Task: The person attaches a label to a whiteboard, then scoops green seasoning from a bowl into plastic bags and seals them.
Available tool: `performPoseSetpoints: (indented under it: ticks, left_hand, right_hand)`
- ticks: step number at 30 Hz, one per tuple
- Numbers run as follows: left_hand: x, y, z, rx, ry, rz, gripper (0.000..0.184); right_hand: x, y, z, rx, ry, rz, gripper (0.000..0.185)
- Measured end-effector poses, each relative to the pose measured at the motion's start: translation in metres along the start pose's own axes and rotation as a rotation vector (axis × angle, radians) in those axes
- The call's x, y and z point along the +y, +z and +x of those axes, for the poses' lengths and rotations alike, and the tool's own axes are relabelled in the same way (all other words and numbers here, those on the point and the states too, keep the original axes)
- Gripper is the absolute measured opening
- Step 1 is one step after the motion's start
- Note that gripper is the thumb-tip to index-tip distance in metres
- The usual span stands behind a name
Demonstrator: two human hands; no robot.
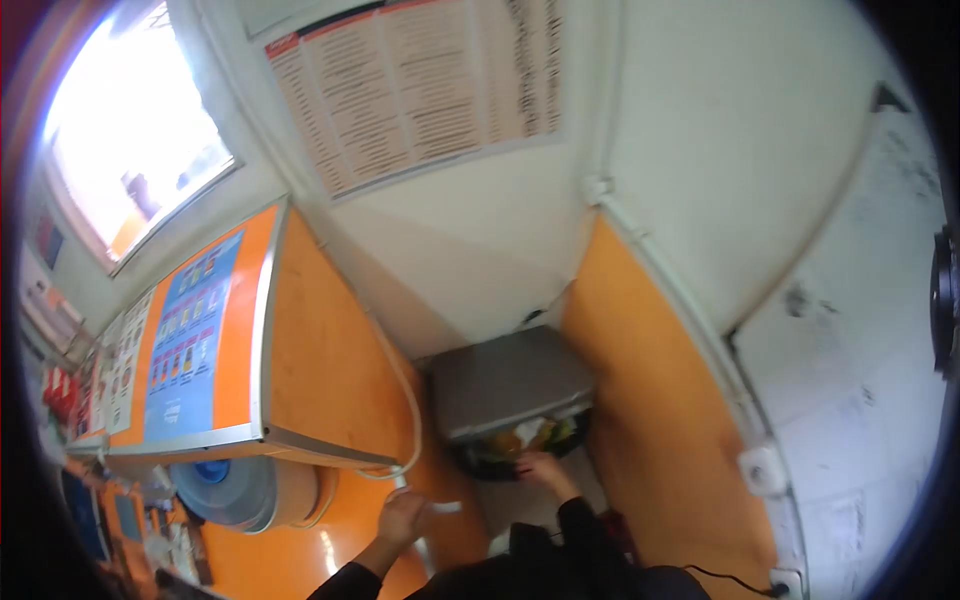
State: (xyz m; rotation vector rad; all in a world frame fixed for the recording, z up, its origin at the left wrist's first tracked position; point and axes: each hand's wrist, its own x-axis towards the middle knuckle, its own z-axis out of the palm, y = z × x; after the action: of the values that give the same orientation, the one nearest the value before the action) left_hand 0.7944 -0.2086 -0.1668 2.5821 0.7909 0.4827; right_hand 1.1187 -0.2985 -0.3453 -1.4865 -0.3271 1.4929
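My right hand (542,469) reaches to the front edge of a bin (470,462) with a grey lid (510,378). Its fingers are curled at the dark rim. Inside the opening, under the lid, some white, orange and green waste (540,434) shows, too blurred to name. Lower and to the left, my left hand (402,516) is closed, and a small white strip (444,507) sticks out of it to the right. I cannot make out what the strip is made of.
Orange panels stand on both sides of the bin. A cabinet with a blue poster (195,330) juts out at left, above a large water bottle (240,490). A cable (415,420) hangs from it. A printed sheet (420,90) is on the wall; a socket (763,468) sits at right.
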Motion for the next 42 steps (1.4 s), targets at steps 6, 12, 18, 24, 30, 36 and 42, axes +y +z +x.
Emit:
performPoseSetpoints:
  ticks: [6,12,18,24,30,36,42]
  left_hand:
    - [0.037,0.0,0.033,0.261,0.243,-0.045,0.016]
    - [0.174,-0.069,0.117,0.73,0.503,-0.098,0.021]
    - [0.23,-0.104,0.142,1.303,1.012,-0.043,0.015]
    - [0.215,-0.1,0.131,1.13,1.023,0.013,0.026]
    - [0.147,-0.071,0.086,0.657,0.827,-0.13,0.031]
    - [0.024,-0.014,0.0,0.156,0.27,-0.011,0.041]
    - [0.01,-0.005,-0.022,-0.022,0.02,-0.061,0.043]
  right_hand:
    - [-0.1,0.047,-0.15,-0.085,-0.083,-0.233,0.04]
    - [-0.232,0.058,-0.329,0.026,-0.312,-0.144,0.05]
    - [-0.254,0.077,-0.431,-0.115,-0.49,-0.088,0.044]
    - [-0.246,0.093,-0.447,0.05,-0.706,-0.077,0.03]
    - [-0.269,0.061,-0.423,0.759,-1.03,-0.74,0.02]
    - [-0.305,0.0,-0.385,1.173,-1.087,-0.881,0.018]
    - [-0.324,-0.029,-0.336,1.62,-1.135,-1.147,0.01]
